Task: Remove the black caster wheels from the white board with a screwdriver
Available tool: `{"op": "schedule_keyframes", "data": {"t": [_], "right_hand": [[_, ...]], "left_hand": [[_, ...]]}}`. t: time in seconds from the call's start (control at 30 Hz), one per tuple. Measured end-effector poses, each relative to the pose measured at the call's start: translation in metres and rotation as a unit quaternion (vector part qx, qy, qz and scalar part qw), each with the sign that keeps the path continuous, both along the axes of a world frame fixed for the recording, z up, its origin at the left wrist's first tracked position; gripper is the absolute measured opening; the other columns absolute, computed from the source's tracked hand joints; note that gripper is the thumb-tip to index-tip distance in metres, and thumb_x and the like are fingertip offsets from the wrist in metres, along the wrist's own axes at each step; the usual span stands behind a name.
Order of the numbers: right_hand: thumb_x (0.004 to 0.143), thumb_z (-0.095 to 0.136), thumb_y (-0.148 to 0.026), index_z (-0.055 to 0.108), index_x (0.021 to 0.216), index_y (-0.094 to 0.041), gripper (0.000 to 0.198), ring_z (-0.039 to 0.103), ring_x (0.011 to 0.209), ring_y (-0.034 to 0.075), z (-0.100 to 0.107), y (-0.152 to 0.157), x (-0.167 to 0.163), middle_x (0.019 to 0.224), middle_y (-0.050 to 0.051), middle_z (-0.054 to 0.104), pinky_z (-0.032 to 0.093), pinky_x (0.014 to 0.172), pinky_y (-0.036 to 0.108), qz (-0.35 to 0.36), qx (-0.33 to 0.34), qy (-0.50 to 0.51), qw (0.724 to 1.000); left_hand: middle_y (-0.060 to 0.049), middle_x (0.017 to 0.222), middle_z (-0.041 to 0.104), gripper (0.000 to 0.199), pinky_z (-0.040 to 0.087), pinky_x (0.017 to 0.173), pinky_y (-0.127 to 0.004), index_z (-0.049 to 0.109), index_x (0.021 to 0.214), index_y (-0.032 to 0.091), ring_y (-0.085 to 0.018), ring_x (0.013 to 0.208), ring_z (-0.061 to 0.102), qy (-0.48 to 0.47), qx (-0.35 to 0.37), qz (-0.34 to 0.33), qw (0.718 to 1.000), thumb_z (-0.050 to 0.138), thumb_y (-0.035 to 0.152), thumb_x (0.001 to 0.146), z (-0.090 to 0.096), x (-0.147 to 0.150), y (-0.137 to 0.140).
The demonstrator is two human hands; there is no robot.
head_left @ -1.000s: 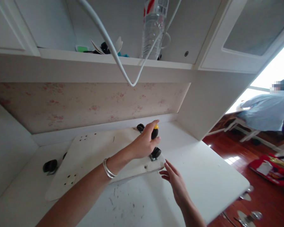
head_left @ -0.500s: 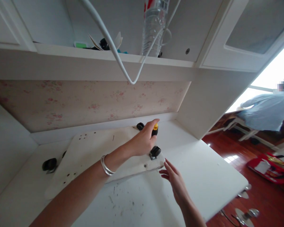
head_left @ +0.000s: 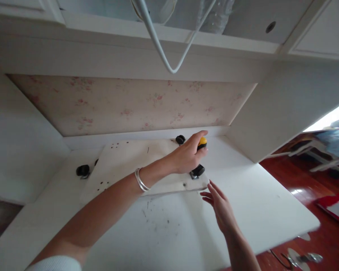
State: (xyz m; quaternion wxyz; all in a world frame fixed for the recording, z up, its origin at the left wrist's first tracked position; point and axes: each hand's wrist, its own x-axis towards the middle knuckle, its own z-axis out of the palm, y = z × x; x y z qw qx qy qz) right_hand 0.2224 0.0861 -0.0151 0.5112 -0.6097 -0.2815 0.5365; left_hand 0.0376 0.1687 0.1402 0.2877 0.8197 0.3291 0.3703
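A person's left hand [head_left: 188, 156] wraps its fingers closely around a yellow-and-black tool handle [head_left: 202, 142] over the right end of a pale, round-cornered board [head_left: 124, 165] lying flat on a white desktop [head_left: 257, 195]. A silver bangle [head_left: 141, 180] circles the wrist. At five o'clock from that fist, just beside it, a black caster wheel [head_left: 197, 171] stands on its metal plate; a second caster [head_left: 180, 139] sits at eleven o'clock. Lower at five o'clock, the right hand [head_left: 222, 210], fingers partly spread, brings a fingertip to the board's near right corner; whether it presses there cannot be told. At nine o'clock from the board's middle, a third caster [head_left: 83, 170] lies just beyond the edge, near clusters of dark holes. A floral panel [head_left: 130, 105] spans twelve o'clock, below a looped white cable [head_left: 173, 69]. A red bag [head_left: 336, 207] rests on the floor at three o'clock from the right hand.
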Motion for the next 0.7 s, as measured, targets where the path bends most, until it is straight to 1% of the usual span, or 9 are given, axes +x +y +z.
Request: {"op": "schedule_keyframes", "data": {"t": [0.1,0.17,0.23,0.3,0.37,0.47,0.53,0.6,0.7], "right_hand": [[0.071,0.074,-0.05,0.059,0.129,-0.018,0.067,0.066,0.076,0.016,-0.001,-0.001,-0.001,0.103,0.004,0.072,0.052,0.071,0.029,-0.003,0.002,0.003,1.0],[0.072,0.073,-0.049,0.059,0.128,-0.018,0.066,0.067,0.076,0.017,-0.001,-0.001,-0.001,0.1,0.004,0.072,0.053,0.071,0.028,-0.003,0.004,0.003,1.0],[0.074,0.072,-0.048,0.059,0.128,-0.018,0.064,0.067,0.075,0.017,-0.001,-0.002,-0.001,0.098,0.004,0.072,0.052,0.07,0.029,-0.001,0.007,0.0,1.0],[0.074,0.072,-0.048,0.059,0.128,-0.018,0.062,0.066,0.075,0.017,0.0,-0.003,-0.002,0.099,0.004,0.071,0.053,0.07,0.029,-0.001,0.008,-0.003,1.0],[0.074,0.072,-0.047,0.059,0.128,-0.018,0.063,0.066,0.076,0.017,0.0,-0.003,-0.002,0.099,0.004,0.071,0.053,0.07,0.029,-0.003,0.005,-0.005,1.0],[0.074,0.072,-0.048,0.058,0.13,-0.019,0.064,0.066,0.076,0.017,0.0,-0.003,-0.002,0.101,0.005,0.071,0.053,0.071,0.03,-0.005,0.0,-0.004,1.0],[0.074,0.072,-0.048,0.058,0.13,-0.019,0.065,0.066,0.077,0.017,0.0,-0.002,-0.002,0.104,0.005,0.071,0.053,0.071,0.029,-0.007,-0.003,-0.005,1.0],[0.074,0.072,-0.048,0.058,0.13,-0.019,0.065,0.066,0.077,0.017,0.0,-0.002,-0.002,0.106,0.005,0.07,0.053,0.071,0.029,-0.007,-0.004,-0.006,1.0],[0.074,0.072,-0.049,0.057,0.13,-0.018,0.066,0.066,0.078,0.017,0.002,-0.001,-0.004,0.106,0.005,0.07,0.053,0.072,0.029,-0.008,-0.005,-0.007,1.0]], "left_hand": [[-0.009,0.131,0.057,0.037,0.042,0.103,-0.037,0.042,0.131,0.023,-0.02,0.12,0.054,-0.001,0.012,0.007,1.0,0.044,0.029,0.094,0.004,-0.004,0.001],[-0.004,0.113,0.064,0.03,0.047,0.095,-0.035,0.051,0.116,0.023,-0.019,0.105,0.06,0.016,0.05,0.055,0.997,0.057,0.033,0.088,0.006,-0.006,0.002],[-0.002,0.102,0.064,0.031,0.049,0.088,-0.035,0.055,0.105,0.022,-0.019,0.094,0.061,0.043,0.087,0.123,0.988,0.065,0.041,0.083,0.007,-0.005,0.001],[-0.004,0.106,0.06,0.034,0.05,0.085,-0.037,0.054,0.109,0.022,-0.02,0.092,0.06,0.07,0.103,0.16,0.979,0.06,0.045,0.086,0.005,-0.003,-0.001],[-0.008,0.12,0.053,0.036,0.05,0.089,-0.037,0.048,0.124,0.022,-0.02,0.1,0.058,0.085,0.106,0.124,0.983,0.048,0.041,0.093,0.002,0.0,-0.004],[-0.01,0.141,0.039,0.046,0.041,0.105,-0.036,0.033,0.14,0.026,-0.019,0.124,0.047,0.07,0.102,0.022,0.992,0.039,0.021,0.095,0.0,0.002,-0.004],[-0.009,0.142,0.042,0.052,0.036,0.109,-0.035,0.033,0.141,0.026,-0.019,0.13,0.043,0.053,0.097,-0.006,0.994,0.041,0.013,0.091,0.002,-0.001,-0.001],[-0.006,0.129,0.053,0.046,0.042,0.102,-0.035,0.043,0.133,0.026,-0.02,0.119,0.052,0.065,0.098,0.014,0.993,0.049,0.016,0.089,0.006,-0.005,0.002],[-0.003,0.108,0.059,0.033,0.05,0.085,-0.037,0.055,0.111,0.025,-0.02,0.092,0.061,0.125,0.115,0.116,0.979,0.062,0.041,0.084,0.009,-0.009,0.002]]}}
